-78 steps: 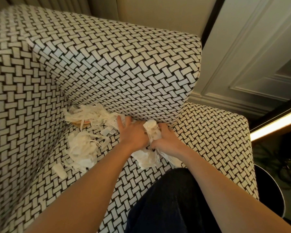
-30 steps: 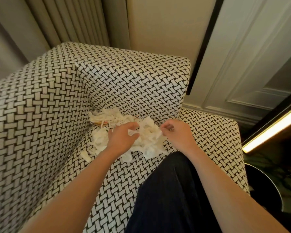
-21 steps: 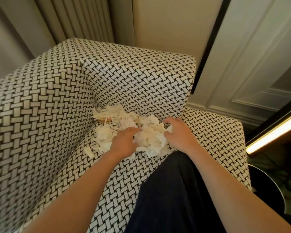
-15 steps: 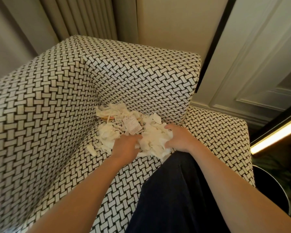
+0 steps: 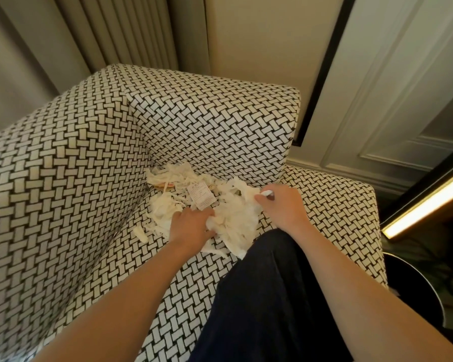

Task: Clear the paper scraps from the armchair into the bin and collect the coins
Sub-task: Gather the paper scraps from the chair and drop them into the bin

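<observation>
Since the earliest frame, the paper scraps (image 5: 230,218) have been drawn from separate clumps into one heap in the armchair (image 5: 71,192) seat corner, where the two upholstered walls meet. Left hand (image 5: 194,226): fingers dug into the heap's near edge, gripping paper. Right hand (image 5: 283,205): fingertips pinch a scrap at the heap's right edge. A printed slip (image 5: 202,195) lies on top. The dark bin (image 5: 416,296) stands beside the armchair at right; its contents cannot be made out.
</observation>
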Demonstrator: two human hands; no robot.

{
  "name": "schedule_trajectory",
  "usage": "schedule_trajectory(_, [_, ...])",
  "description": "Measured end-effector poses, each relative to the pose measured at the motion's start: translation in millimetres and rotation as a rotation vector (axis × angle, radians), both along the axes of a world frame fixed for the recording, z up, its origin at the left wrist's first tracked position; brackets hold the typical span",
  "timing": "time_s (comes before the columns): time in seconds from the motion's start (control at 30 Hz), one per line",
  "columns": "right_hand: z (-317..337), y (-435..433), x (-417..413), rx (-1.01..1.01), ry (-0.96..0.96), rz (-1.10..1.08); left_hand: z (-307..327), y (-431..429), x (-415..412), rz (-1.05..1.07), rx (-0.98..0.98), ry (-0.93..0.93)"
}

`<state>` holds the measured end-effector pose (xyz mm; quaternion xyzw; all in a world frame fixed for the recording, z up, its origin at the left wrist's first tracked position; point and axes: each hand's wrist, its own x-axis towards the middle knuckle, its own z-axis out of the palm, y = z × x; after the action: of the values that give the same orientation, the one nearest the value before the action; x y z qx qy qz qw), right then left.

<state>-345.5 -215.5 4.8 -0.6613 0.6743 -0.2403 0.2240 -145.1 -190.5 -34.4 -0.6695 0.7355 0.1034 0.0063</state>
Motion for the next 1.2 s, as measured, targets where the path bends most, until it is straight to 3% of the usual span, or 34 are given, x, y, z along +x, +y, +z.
schedule_trajectory(0.17, [10, 7, -12, 0.003, -0.228, -0.104, 14, -11, 8, 0.059, -0.068, 0.082])
schedule_trajectory(0.27, [17, 18, -26, 0.082, -0.467, -0.205, 30, -20, 6, 0.055, -0.061, 0.122])
schedule_trajectory(0.37, [22, 29, -40, 0.178, -0.79, -0.276, 50, -30, -1, 0.018, -0.029, 0.039])
schedule_trajectory(0.43, [24, 37, -49, 0.217, -0.91, -0.282, 62, -37, -8, -0.011, -0.026, 0.008])
schedule_trajectory(0.67, [21, 64, -98, 0.232, -1.087, -0.39, 78, -53, -57, -0.086, -0.073, 0.06])
schedule_trajectory(0.83, [10, 75, -120, 0.228, -1.139, -0.424, 32, -46, -53, 0.035, 0.239, -0.012])
schedule_trajectory(0.93, [8, 73, -120, 0.233, -1.147, -0.383, 11, -30, -41, 0.122, 0.314, -0.041])
schedule_trajectory(1.2, [9, 62, -99, 0.252, -1.132, -0.321, 1, -14, -17, 0.237, 0.162, 0.072])
